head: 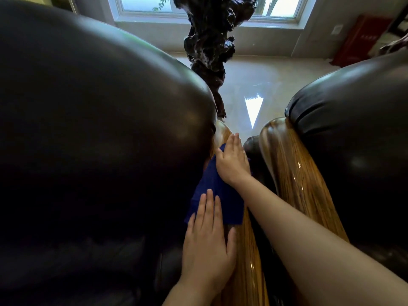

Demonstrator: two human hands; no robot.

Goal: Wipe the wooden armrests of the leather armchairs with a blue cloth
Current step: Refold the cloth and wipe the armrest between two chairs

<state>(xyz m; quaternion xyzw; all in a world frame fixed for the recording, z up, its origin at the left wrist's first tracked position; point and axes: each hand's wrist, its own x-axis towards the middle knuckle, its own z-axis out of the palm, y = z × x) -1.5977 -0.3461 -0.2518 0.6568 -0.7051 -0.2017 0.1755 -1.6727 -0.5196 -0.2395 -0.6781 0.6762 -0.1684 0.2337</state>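
Observation:
A blue cloth [220, 195] lies draped over the glossy wooden armrest [245, 272] of the dark leather armchair [99, 129] on the left. My right hand [233, 162] presses flat on the cloth's far end, fingers pointing toward the armrest's rounded tip. My left hand [207, 241] lies flat on the near end of the cloth and on the wood, fingers together. A second armchair [357, 129] on the right has its own wooden armrest [295, 177], bare and untouched.
A narrow dark gap runs between the two armrests. Beyond them stand a tall gnarled dark wood sculpture [209, 40], a shiny pale floor [265, 85], a window [154, 5] and a red cabinet [362, 38] at the far right.

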